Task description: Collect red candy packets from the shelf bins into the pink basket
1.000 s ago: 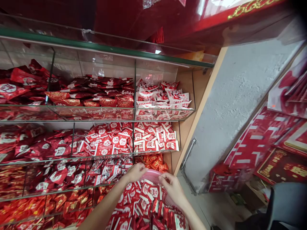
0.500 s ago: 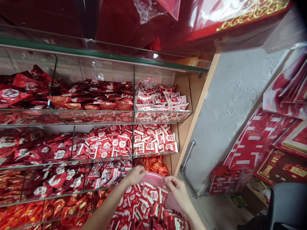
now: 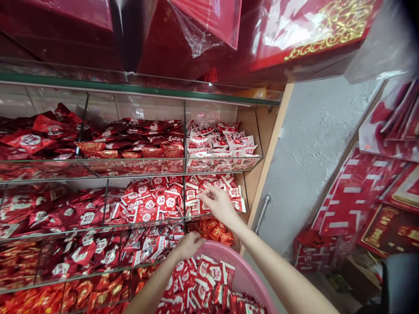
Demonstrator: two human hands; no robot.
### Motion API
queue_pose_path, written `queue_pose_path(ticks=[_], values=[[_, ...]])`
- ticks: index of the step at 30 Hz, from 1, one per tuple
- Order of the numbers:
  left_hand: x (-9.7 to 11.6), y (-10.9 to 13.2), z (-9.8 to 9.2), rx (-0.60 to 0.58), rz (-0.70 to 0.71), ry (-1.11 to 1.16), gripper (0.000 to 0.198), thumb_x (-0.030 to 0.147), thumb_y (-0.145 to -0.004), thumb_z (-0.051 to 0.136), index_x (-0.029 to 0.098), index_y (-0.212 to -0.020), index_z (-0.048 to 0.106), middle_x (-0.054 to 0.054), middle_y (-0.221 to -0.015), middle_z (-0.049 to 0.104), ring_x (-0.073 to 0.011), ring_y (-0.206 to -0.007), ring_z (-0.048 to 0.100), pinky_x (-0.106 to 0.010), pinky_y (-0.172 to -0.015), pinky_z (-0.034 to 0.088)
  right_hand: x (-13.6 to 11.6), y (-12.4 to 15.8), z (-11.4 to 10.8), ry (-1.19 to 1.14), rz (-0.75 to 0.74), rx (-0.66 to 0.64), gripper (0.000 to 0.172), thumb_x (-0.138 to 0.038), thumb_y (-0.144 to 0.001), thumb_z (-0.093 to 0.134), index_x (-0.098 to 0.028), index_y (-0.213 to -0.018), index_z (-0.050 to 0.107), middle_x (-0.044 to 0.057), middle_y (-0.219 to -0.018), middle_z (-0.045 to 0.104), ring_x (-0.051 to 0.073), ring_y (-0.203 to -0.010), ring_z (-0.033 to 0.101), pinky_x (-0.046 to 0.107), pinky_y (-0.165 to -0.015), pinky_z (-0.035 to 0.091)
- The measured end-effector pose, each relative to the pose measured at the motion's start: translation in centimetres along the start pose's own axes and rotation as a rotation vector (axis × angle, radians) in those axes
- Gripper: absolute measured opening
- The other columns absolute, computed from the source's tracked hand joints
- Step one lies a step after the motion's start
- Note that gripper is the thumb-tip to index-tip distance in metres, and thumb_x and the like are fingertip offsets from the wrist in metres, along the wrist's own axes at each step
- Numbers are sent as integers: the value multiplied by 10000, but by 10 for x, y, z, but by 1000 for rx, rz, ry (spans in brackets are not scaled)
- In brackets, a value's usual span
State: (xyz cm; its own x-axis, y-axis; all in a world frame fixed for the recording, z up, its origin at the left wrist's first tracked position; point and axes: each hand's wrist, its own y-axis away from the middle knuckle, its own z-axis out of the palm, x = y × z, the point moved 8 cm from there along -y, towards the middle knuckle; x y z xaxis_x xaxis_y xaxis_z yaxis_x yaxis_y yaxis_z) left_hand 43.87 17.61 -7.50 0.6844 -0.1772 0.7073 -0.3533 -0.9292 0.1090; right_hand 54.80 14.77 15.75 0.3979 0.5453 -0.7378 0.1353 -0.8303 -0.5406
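Both half-curled — left hand (image 3: 190, 245) at basket (image 3: 247, 270), right hand (image 3: 218, 203) near packets (image 3: 233, 192).

The only camera rides on the person's head, looking forward and down along both forearms, with the left hand (image 3: 191, 246) and right hand (image 3: 218, 203) ahead of it. It faces the shelf unit (image 3: 270, 126) from the front, close enough to show wrapper print. The unit's right edge slants through the view, the gray wall (image 3: 314, 144) beyond it. Nearest below sits the pink basket (image 3: 245, 267), its near side cut off.
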Motion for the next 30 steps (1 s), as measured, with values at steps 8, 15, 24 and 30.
queue_pose_path(ticks=[8,15,24,30], values=[[1,0,-2,27,6,-19,494,610,-777,387,154,-747,574,2,-668,549,-125,-602,458,-228,-553,303,1,-42,40,424,-8,36,193,-349,-826,509,-205,-782,629,33,-754,668,161,-702,600,242,-614,368],[-1,0,-1,28,-7,-22,503,620,-773,386,157,-749,582,0,-666,557,-130,-603,458,-235,-555,301,4,-47,49,584,8,19,247,-367,-868,462,-193,-853,636,74,-838,665,181,-771,608,253,-625,348],[1,3,-1,31,-8,-32,473,587,-789,386,158,-757,582,-1,-664,560,-132,-593,475,-239,-535,284,9,-50,52,586,-17,86,280,-349,-881,414,-194,-849,644,81,-793,663,180,-720,601,254,-604,325],[4,3,-3,32,11,-41,487,588,-793,383,148,-771,592,-7,-670,574,-126,-588,463,-239,-545,273,16,-55,51,366,57,147,217,-285,-802,480,-187,-748,667,68,-693,665,168,-636,582,250,-584,327]])
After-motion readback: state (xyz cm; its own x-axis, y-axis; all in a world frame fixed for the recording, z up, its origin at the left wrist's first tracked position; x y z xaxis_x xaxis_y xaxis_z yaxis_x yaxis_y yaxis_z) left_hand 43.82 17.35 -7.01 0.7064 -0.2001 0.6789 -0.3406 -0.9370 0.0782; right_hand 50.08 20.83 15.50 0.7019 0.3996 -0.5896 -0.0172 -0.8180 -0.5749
